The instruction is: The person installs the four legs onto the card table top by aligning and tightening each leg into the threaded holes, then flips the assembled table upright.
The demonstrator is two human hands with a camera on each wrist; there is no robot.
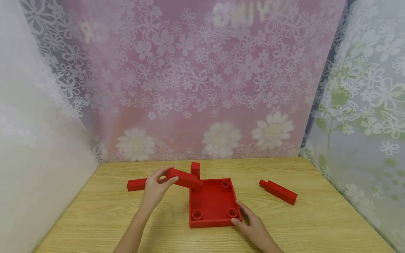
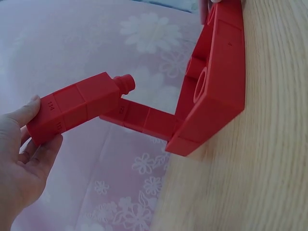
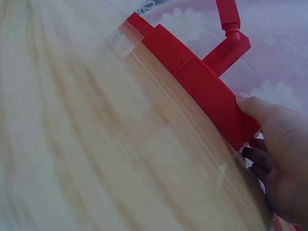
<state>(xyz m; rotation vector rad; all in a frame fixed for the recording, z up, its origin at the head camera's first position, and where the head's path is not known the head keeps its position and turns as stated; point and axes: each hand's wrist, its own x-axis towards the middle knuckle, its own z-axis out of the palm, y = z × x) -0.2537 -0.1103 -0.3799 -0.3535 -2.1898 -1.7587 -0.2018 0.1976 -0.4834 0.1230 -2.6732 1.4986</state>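
A shallow red square tray-like base (image 1: 212, 202) lies on the table, with round sockets showing at three of its corners. At its back left corner a red leg (image 1: 195, 169) stands upright. My left hand (image 1: 155, 188) holds a second red leg (image 1: 181, 178) by its plain end, between thumb and fingers. The round peg of this held leg (image 2: 77, 103) points toward the base, tilted slightly down above its left side. On the front right corner of the base, my right hand (image 1: 253, 226) grips the rim, thumb at the front wall and fingers along the right side.
Another red leg (image 1: 280, 193) lies at the right, its peg facing back left. To the left, one more red piece (image 1: 136, 185) lies partly behind my left hand. The wooden table (image 1: 104, 214) meets flowered cloth walls (image 1: 202, 88) at the back and sides.
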